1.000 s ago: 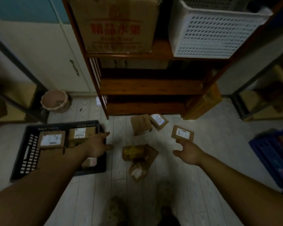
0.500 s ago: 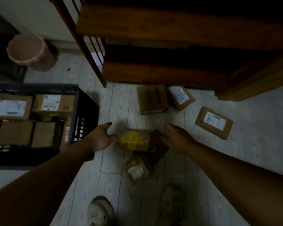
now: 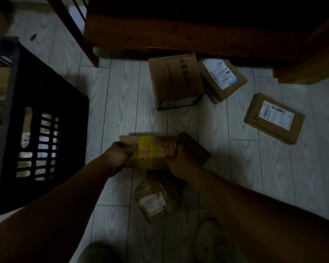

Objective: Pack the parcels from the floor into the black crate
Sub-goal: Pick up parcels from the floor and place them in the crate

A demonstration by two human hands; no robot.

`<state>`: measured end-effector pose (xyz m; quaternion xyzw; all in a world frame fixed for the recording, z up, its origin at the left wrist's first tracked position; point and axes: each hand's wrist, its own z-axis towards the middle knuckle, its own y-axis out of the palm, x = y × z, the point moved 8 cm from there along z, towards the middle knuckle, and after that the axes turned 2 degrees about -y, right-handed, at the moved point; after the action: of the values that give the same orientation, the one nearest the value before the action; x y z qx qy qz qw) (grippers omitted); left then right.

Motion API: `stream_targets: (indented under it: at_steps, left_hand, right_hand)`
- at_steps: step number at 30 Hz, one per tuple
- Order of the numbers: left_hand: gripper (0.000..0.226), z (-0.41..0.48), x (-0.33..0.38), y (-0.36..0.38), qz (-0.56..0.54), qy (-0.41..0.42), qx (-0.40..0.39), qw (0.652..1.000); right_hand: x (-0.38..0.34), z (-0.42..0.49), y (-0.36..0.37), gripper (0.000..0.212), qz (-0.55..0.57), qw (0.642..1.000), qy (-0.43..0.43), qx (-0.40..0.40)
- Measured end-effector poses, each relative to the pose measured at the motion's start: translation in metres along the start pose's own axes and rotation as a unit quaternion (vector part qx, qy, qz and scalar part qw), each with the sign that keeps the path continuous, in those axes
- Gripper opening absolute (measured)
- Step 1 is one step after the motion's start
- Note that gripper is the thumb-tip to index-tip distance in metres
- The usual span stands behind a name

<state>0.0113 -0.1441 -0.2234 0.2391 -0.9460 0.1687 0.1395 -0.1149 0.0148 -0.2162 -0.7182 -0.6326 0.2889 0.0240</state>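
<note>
I see the parcel with yellow tape (image 3: 150, 151), a flat brown cardboard box, at floor centre just right of the black crate (image 3: 46, 103). The left hand (image 3: 120, 155) clamps its left end; the right hand (image 3: 176, 158) clamps its right end. Half a second ago both hands only touched its ends; now the fingers wrap them and the view sits closer. 4 more cardboard parcels lie on the pale plank floor (image 3: 122, 88): a plain box (image 3: 176, 80) and 2 labelled boxes (image 3: 223, 78) (image 3: 273, 118) far right, and a crumpled taped packet (image 3: 154, 200) near. The crate wall is slotted plastic.
</note>
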Motion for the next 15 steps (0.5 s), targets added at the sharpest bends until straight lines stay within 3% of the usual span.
stream_targets:
  at_steps: [7, 15]
  left_hand:
    - [0.041, -0.107, 0.041, -0.048, -0.060, 0.104, 0.047, 0.992]
    - [0.029, -0.357, 0.089, -0.171, -0.058, 0.173, 0.044, 0.982]
  right_hand:
    - [-0.055, -0.095, -0.048, 0.069, 0.097, 0.993, -0.021, 0.055]
    - [-0.168, -0.325, -0.099, 0.068, 0.083, 0.990, -0.079, 0.080]
